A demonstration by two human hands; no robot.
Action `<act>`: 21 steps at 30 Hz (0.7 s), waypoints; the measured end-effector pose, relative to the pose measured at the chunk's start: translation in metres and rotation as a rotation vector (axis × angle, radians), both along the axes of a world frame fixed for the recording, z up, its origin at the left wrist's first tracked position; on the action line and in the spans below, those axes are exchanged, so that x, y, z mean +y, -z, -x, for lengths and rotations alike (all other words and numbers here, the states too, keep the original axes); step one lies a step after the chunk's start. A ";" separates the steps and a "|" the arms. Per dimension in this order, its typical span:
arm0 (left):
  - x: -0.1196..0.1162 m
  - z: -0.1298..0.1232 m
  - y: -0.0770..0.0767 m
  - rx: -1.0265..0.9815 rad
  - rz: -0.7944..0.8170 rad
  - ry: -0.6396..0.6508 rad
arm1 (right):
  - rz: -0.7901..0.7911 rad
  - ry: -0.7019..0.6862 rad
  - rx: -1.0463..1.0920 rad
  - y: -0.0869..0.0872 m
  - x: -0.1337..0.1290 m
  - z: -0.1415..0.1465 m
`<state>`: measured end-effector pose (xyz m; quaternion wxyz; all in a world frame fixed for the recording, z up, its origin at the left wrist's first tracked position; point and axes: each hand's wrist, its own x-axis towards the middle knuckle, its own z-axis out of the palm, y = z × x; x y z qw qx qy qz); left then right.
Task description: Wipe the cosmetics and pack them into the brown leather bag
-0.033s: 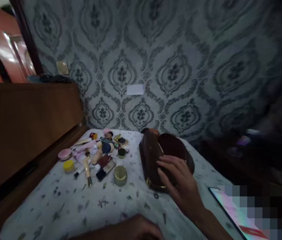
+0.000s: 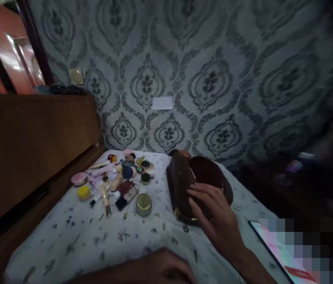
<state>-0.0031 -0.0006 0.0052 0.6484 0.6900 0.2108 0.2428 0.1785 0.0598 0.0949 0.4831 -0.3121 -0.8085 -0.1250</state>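
My right hand (image 2: 213,213) lies on a dark brown zip-up bag (image 2: 181,189), its fingers stretched out and apart over the gold-trimmed edge. The bag stands open, with a dark red-brown flap or side (image 2: 209,173) behind. Low at the front edge of the view is my left hand (image 2: 173,266), back up, above the bed cloth; its fingers are cut off and dim. Left of the bag stands a round jar with a gold-green lid (image 2: 144,204). Beyond it lie a small dark-lidded jar (image 2: 145,178), a makeup brush (image 2: 105,200), a yellow-lidded pot (image 2: 83,193) and a pink round dish (image 2: 79,178).
Several more cosmetics, among them a dark blue puff (image 2: 127,172), are heaped on the patterned white cloth (image 2: 95,244). A lit phone or tablet (image 2: 281,248) lies at right. A wooden board (image 2: 36,134) borders the left; patterned wallpaper (image 2: 166,79) rises behind.
The view has shifted very slightly, so everything sits a little further right. My right hand stays on the bag.
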 end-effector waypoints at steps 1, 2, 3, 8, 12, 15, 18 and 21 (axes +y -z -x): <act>0.000 0.003 -0.005 -0.002 0.035 -0.016 | 0.035 -0.026 0.016 0.004 -0.002 0.004; 0.000 0.007 -0.011 -0.007 0.059 -0.034 | 0.077 -0.052 0.028 0.008 -0.004 0.009; 0.001 0.011 -0.017 -0.013 0.072 -0.052 | 0.125 -0.078 0.038 0.012 -0.006 0.014; 0.019 0.040 -0.044 -0.054 -0.010 -0.137 | 0.433 -0.194 0.038 0.045 0.003 0.051; 0.049 0.080 -0.055 0.009 -0.160 -0.246 | 0.588 -0.224 0.069 0.082 0.022 0.085; 0.066 0.115 -0.058 0.015 -0.213 -0.459 | 0.672 -0.180 0.130 0.109 0.032 0.107; 0.065 0.143 -0.056 -0.019 -0.166 -0.591 | 0.752 -0.145 0.133 0.129 0.035 0.120; 0.049 0.157 -0.047 0.029 -0.160 -0.619 | 0.784 -0.139 0.127 0.139 0.035 0.123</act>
